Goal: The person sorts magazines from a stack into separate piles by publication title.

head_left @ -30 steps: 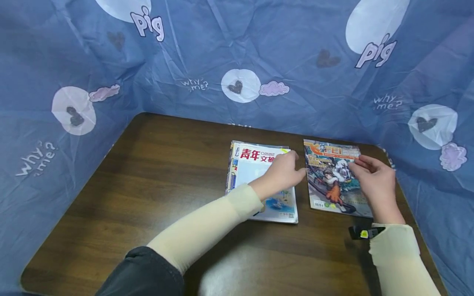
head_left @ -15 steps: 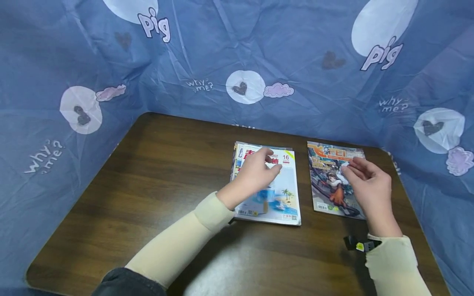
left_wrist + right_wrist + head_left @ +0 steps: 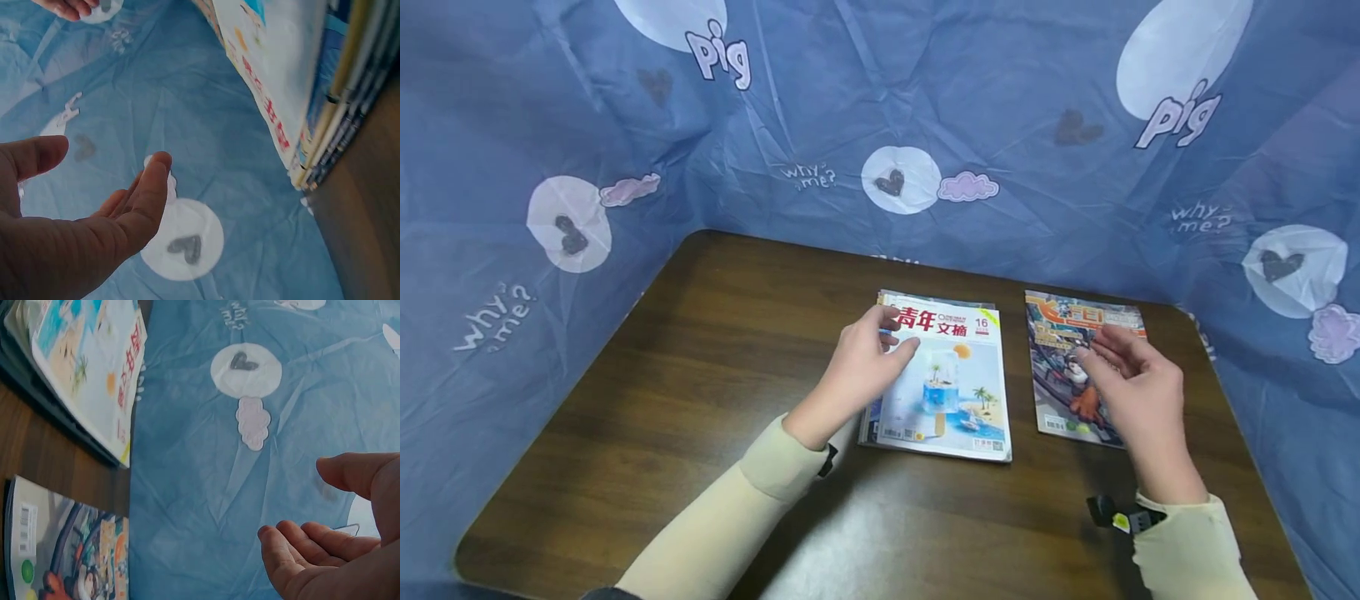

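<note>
A stack of several magazines [image 3: 977, 367] lies on the table, topped by a white cover with red characters and a beach drawing. In the left wrist view the edges of the magazine stack [image 3: 350, 81] show one above another. My left hand [image 3: 857, 367] hovers over the stack's left side, thumb and fingers apart, holding nothing. Another magazine [image 3: 1052, 392] with a dark comic-style cover lies to the right of the stack, apart from it. Above its right part is my right hand [image 3: 1142, 400], fingers relaxed and thumb apart, with nothing in it. This hand hides part of the cover.
The dark brown wooden table [image 3: 715, 333] has rounded corners. A blue printed cloth [image 3: 1000, 83] hangs behind it and along both sides. Small dark cameras [image 3: 1123, 517] are strapped at the wrists.
My left hand has moved left and toward me across the stack, uncovering most of the white cover. The right hand has shifted slightly left and nearer. The camera view has shifted a little.
</note>
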### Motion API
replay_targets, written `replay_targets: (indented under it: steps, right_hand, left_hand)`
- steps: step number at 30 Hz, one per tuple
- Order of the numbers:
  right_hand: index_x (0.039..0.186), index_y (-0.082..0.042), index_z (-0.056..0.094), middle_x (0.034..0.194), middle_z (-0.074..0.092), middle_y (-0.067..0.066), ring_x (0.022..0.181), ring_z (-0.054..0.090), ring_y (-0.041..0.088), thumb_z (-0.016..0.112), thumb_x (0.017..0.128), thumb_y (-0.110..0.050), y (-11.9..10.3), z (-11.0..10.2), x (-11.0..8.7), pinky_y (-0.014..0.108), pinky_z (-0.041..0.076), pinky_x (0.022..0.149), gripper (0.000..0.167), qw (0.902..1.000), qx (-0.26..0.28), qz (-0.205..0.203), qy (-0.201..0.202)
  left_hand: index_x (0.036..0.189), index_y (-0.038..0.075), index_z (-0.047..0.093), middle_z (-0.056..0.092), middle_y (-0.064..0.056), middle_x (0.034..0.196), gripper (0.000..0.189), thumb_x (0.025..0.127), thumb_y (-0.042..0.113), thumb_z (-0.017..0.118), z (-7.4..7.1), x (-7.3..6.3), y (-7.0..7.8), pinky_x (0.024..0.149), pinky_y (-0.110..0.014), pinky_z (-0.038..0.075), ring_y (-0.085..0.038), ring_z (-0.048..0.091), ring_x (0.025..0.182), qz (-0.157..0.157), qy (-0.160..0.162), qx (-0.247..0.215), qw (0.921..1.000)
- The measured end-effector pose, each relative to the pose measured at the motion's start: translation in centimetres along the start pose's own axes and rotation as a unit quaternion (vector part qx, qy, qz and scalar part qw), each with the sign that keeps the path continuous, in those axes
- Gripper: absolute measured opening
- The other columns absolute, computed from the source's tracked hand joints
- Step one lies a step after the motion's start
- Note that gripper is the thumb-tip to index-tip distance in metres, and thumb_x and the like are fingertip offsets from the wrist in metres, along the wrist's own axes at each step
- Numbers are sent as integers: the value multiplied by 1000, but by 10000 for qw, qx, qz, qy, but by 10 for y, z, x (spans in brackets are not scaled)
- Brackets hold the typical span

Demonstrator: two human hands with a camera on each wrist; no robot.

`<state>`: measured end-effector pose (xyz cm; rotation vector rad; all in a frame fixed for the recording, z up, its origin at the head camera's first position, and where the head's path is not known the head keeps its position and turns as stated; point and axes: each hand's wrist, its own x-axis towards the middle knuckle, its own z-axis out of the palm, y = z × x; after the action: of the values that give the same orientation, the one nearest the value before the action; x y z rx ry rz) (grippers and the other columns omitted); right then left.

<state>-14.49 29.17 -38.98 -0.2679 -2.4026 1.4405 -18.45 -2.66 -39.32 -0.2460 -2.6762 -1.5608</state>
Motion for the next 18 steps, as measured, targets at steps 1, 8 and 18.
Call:
replay_targets:
  steps: [1, 8, 18]
  right_hand:
    - [141, -2, 58, 132, 64, 16, 117, 64, 22, 78, 93, -22, -1, 2, -1, 17, 50, 90, 56, 10000, 62, -22, 5]
    - [143, -2, 56, 134, 63, 16, 119, 63, 23, 78, 92, -19, -4, 10, -8, 20, 50, 92, 58, 9998, 151, -88, -54]
    - [139, -3, 60, 130, 66, 13, 117, 64, 24, 78, 92, -21, -1, 19, -16, 17, 52, 86, 53, 9998, 32, -99, -184]
  left_hand:
    - [132, 0, 58, 65, -13, 117, 44, 95, 20, 72, -2, -2, -2, 87, -39, 54, -26, 65, 101, -4, 39, -24, 10000]
    - [132, -1, 57, 66, -14, 118, 43, 95, 16, 72, -14, -12, -12, 90, -38, 54, -26, 66, 103, -62, 334, -241, 9991]
    - [128, -3, 59, 65, -18, 123, 41, 92, 9, 74, -20, -22, -29, 91, -37, 55, -24, 68, 102, -144, 590, -578, 9965]
